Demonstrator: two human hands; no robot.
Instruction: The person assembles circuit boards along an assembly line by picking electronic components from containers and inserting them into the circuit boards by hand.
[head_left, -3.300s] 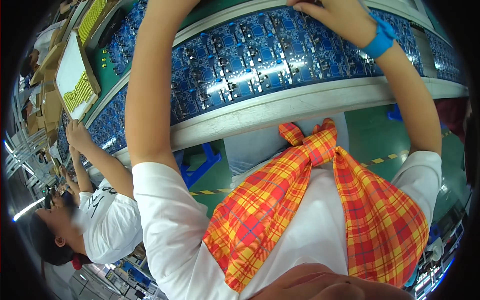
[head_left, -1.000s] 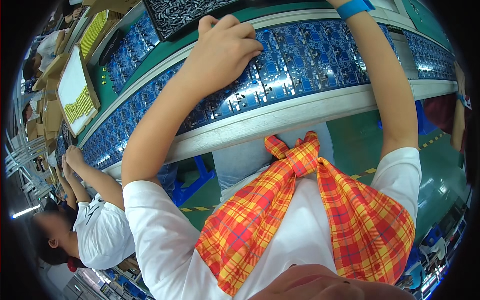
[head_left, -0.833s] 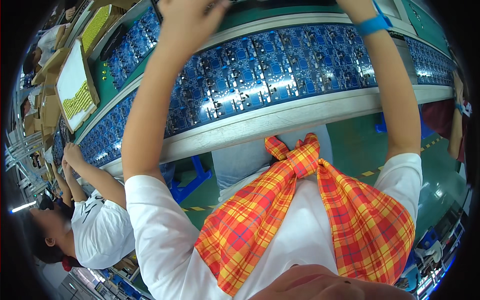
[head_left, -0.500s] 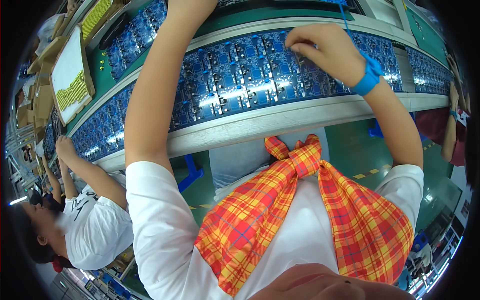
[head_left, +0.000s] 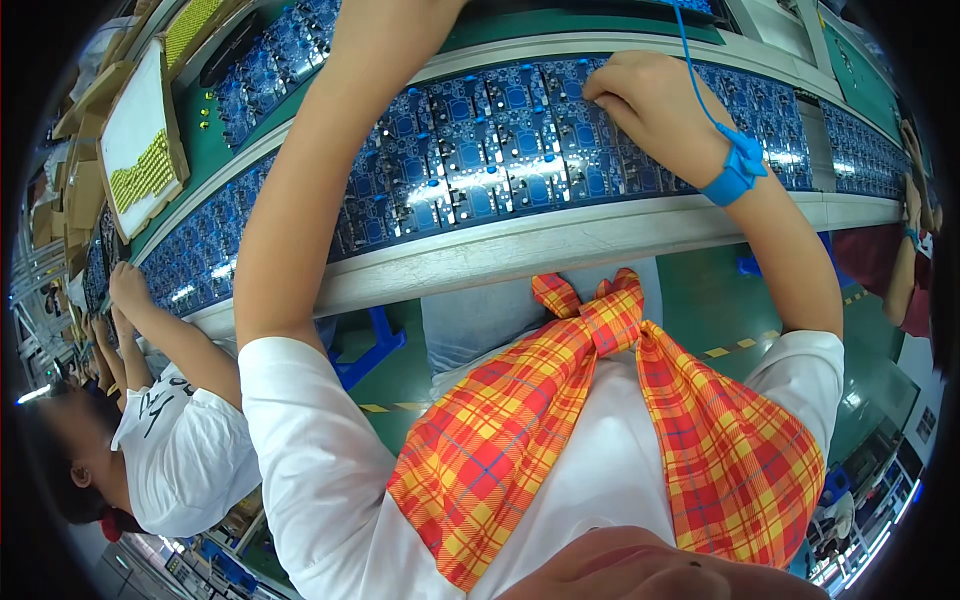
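Toward the counter's (head_left: pixel 500 242) far edge the left hand (head_left: pixel 405 25) is cropped — its fingers cannot be judged. Along the near edge blue circuit boards (head_left: pixel 462 112) are laid, likely light, stiff, fragile, best gripped by rims. Over these the right hand (head_left: pixel 655 112) is curled — fingers seemingly narrow, hold unclear.

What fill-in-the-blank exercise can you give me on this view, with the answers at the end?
1. The circuit boards beneath the right hand are ____ in colour.
2. The wrist strap is on the person's own ____ wrist.
3. The small pieces in the shallow box with the white base are ____ in colour.
4. The left hand is cut off by the picture's ____ (top or bottom) edge.

Missing words: blue; right; yellow; top.
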